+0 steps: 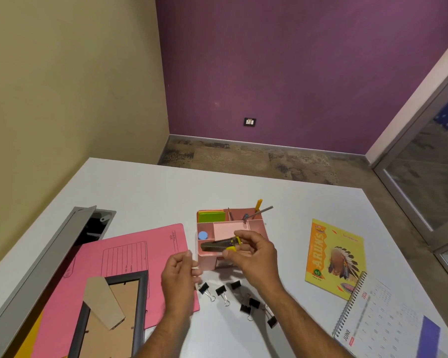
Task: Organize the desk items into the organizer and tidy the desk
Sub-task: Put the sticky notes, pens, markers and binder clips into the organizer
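Observation:
A pink desk organizer (259,227) stands mid-desk with green sticky notes (211,217), a blue round item (203,235), a pencil and pens in its compartments. My right hand (254,257) pinches yellow-handled scissors (219,246) and holds them level over the organizer's front compartment. My left hand (179,279) hovers just left of the organizer's front corner, fingers loosely curled, holding nothing. Several black binder clips (224,291) lie on the desk in front of the organizer, partly under my right forearm.
A pink folder (140,257) lies at the left with a picture frame (114,313) face down on it. A yellow notebook (334,257) and a spiral calendar (383,324) lie at the right. An open cable tray (93,228) runs along the desk's left edge.

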The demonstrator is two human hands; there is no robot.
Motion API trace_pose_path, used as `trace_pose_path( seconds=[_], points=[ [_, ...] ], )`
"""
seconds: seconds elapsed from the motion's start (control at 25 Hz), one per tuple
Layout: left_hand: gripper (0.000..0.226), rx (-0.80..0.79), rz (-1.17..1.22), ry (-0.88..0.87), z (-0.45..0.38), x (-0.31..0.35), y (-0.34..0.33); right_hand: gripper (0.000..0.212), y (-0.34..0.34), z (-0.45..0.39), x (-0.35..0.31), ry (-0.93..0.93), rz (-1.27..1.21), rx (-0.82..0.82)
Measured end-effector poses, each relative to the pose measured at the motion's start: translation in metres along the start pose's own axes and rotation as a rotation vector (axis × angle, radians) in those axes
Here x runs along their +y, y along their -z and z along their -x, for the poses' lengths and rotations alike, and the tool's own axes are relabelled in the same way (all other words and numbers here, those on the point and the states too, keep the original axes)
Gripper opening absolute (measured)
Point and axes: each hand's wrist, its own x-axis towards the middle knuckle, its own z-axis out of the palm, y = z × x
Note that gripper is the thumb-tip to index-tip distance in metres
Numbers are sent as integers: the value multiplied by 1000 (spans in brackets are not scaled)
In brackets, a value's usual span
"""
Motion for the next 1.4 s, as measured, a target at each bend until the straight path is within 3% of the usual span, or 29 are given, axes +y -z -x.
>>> trace_pose_path(
  seconds=[0.08,0.2,0.36,0.52,0.6,0.76,0.96,1.08,1.2,1.28,1.4],
  points=[
    [7,45,-400,-180,-10,-10,18,50,-4,-8,-10,83,113,-49],
    [22,-87,-1000,-409,-27,-36,49,50,-12,-20,-17,316,424,-170],
    [49,-250,-1436,-526,-29,-67,67,51,-26,-34,-14,406,660,-338],
    [62,-271,-1571,-512,-30,-77,70,52,-39,-45,-4,434,931,-463],
    [62,-362,-1586,-477,-31,-85,70,52,-43,-49,1,458,1023,-467],
    [62,-324,-1643,-509,-33,-96,68,57,-45,-53,6,416,1081,-436],
    [55,-425,-1642,-398,-35,-89,65,55,-44,-52,10,369,1129,-433],
    [68,-414,-1620,-386,-38,-90,64,57,-38,-41,15,302,966,-370],
    [72,-431,-1621,-385,-40,-87,63,36,-29,-12,17,220,462,-35],
    [72,-462,-1640,-378,-41,-86,62,18,-26,7,23,-12,59,183],
    [73,-472,-1663,-415,-43,-86,62,27,-26,20,51,-540,-423,257]
  ],
)
